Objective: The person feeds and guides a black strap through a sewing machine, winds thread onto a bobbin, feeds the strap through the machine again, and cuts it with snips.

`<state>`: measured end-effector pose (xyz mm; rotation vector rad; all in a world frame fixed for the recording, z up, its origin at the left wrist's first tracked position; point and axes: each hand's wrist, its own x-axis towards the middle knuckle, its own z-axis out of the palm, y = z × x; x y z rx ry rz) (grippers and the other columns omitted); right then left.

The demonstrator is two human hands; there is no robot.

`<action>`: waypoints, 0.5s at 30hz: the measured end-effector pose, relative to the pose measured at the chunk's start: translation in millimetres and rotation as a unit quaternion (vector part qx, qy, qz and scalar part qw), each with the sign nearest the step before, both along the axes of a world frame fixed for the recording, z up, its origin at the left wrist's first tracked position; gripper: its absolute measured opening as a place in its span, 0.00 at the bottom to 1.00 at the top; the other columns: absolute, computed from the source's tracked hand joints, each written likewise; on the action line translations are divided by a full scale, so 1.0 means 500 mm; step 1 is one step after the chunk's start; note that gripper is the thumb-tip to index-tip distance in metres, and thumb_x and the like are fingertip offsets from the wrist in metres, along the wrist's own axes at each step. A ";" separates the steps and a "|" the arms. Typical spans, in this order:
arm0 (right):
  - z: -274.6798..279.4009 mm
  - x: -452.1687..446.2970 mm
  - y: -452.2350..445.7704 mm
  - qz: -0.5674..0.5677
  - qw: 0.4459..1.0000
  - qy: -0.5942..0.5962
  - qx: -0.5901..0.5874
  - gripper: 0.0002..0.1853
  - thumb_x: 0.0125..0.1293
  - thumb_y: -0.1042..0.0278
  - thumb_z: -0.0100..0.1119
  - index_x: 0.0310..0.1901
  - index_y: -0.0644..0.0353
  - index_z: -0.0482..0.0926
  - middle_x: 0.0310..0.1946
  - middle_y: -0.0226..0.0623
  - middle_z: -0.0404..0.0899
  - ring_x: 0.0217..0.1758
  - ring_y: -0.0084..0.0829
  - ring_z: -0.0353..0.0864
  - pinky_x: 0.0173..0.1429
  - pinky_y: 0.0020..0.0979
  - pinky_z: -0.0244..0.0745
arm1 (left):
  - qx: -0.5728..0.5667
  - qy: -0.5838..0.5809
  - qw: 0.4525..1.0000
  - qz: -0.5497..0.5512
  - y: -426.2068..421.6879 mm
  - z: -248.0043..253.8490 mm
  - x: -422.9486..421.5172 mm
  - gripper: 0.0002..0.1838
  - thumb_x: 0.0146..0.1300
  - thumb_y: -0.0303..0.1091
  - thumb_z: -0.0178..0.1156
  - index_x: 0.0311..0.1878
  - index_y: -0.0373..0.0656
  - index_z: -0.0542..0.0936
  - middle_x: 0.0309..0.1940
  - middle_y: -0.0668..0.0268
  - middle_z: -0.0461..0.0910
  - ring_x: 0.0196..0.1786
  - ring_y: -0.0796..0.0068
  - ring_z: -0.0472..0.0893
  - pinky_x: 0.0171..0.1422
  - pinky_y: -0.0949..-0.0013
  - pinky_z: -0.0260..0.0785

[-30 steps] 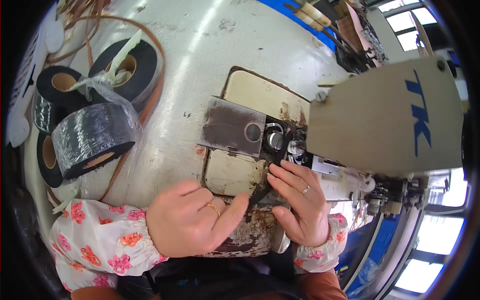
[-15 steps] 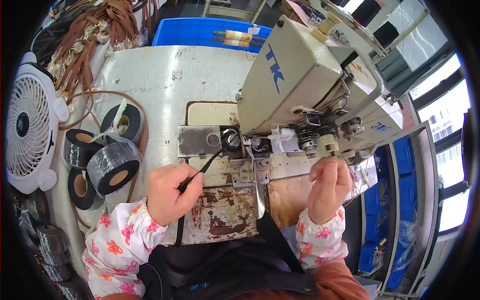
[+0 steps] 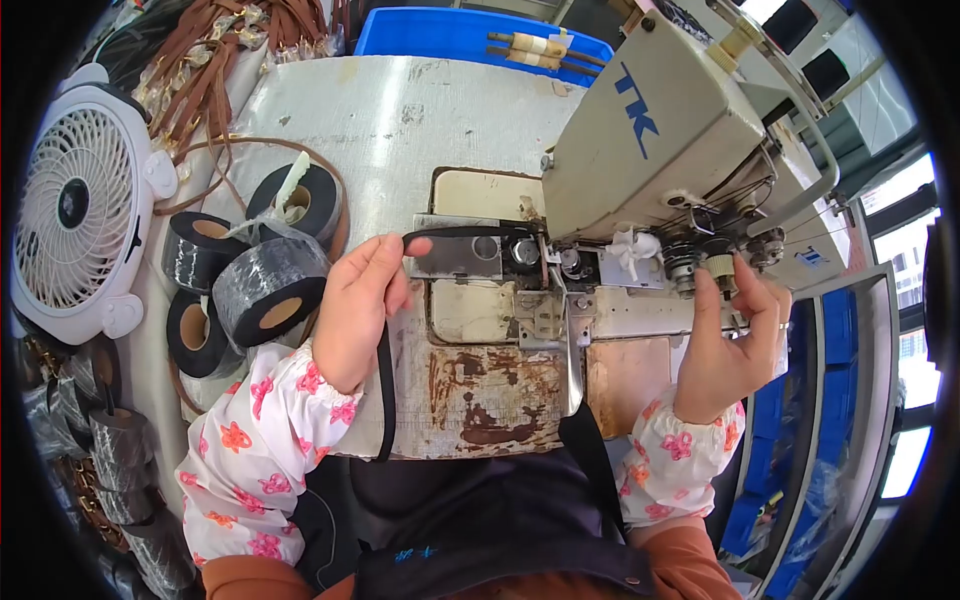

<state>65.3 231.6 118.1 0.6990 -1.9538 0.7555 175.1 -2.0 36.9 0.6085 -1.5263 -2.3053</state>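
Observation:
A black strip (image 3: 386, 400) is pinched in my left hand (image 3: 368, 300); one part runs right to the needle area of the beige sewing machine (image 3: 650, 130), and its other part hangs down over the table's front edge. My right hand (image 3: 738, 335) is at the machine's front, thumb and index finger around a ribbed tan knob (image 3: 720, 268). Between the hands, a metal guide (image 3: 574, 370) stands over the worn bed plate, and a wider black band (image 3: 592, 455) hangs from its lower end.
Wrapped black tape rolls (image 3: 270, 290) sit at left beside a white fan (image 3: 75, 205). Brown straps (image 3: 200, 80) lie at the back left. A blue bin (image 3: 420, 32) is behind the table (image 3: 370, 110). Blue bins on a rack (image 3: 830, 370) stand at right.
My left hand has gone from pressing near the bed to drawing the black strip up and left of the needle area. My right hand has moved from the bed up to the knob.

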 end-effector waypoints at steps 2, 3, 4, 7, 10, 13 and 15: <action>-0.005 -0.001 0.000 -0.010 1.000 0.006 -0.002 0.17 0.40 0.79 0.73 0.36 0.65 0.80 0.24 0.33 0.72 0.25 0.26 0.65 0.33 0.27 0.63 | 0.007 -0.004 1.000 -0.006 0.001 0.003 0.001 0.19 0.70 0.42 0.46 0.43 0.33 0.76 0.11 0.77 0.60 0.19 0.87 0.59 0.33 0.79 0.58; -0.007 -0.001 0.000 -0.020 1.000 0.019 0.000 0.17 0.40 0.80 0.73 0.35 0.65 0.80 0.23 0.32 0.71 0.25 0.26 0.64 0.32 0.26 0.62 | 0.005 -0.002 1.000 -0.008 0.000 0.003 0.002 0.19 0.71 0.41 0.46 0.44 0.33 0.76 0.11 0.77 0.60 0.19 0.87 0.59 0.33 0.79 0.59; -0.008 -0.001 -0.003 -0.017 1.000 0.015 -0.015 0.17 0.40 0.80 0.73 0.35 0.65 0.80 0.22 0.31 0.69 0.24 0.25 0.62 0.33 0.26 0.60 | 0.003 0.003 1.000 -0.010 0.000 0.004 0.001 0.18 0.71 0.41 0.46 0.44 0.33 0.75 0.11 0.77 0.60 0.19 0.87 0.59 0.33 0.79 0.59; -0.012 -0.003 -0.006 -0.010 0.999 0.018 -0.030 0.17 0.39 0.80 0.73 0.35 0.64 0.80 0.22 0.31 0.69 0.24 0.25 0.62 0.32 0.26 0.60 | 0.010 -0.002 1.000 0.002 0.002 0.003 -0.001 0.19 0.71 0.42 0.45 0.44 0.33 0.75 0.11 0.77 0.60 0.19 0.88 0.59 0.33 0.79 0.59; -0.016 -0.002 -0.006 -0.002 1.000 0.018 -0.019 0.14 0.46 0.82 0.68 0.38 0.67 0.79 0.25 0.28 0.68 0.26 0.20 0.61 0.32 0.22 0.59 | 0.003 0.003 1.000 0.006 0.003 0.000 -0.001 0.17 0.70 0.41 0.47 0.44 0.34 0.76 0.12 0.78 0.60 0.18 0.88 0.58 0.32 0.79 0.59; -0.021 0.001 -0.011 -0.007 0.999 0.008 -0.033 0.14 0.47 0.83 0.68 0.38 0.68 0.79 0.26 0.27 0.68 0.27 0.20 0.60 0.33 0.21 0.58 | 0.012 0.010 1.000 -0.009 -0.003 0.002 0.003 0.14 0.68 0.39 0.51 0.42 0.37 0.77 0.14 0.78 0.64 0.19 0.89 0.59 0.31 0.79 0.59; -0.024 -0.001 -0.010 -0.003 0.999 0.007 -0.049 0.16 0.44 0.83 0.70 0.38 0.67 0.79 0.25 0.29 0.69 0.26 0.21 0.60 0.32 0.22 0.59 | -0.004 -0.026 1.000 -0.003 0.001 0.017 0.003 0.12 0.67 0.37 0.53 0.42 0.38 0.77 0.15 0.78 0.65 0.18 0.89 0.59 0.28 0.80 0.57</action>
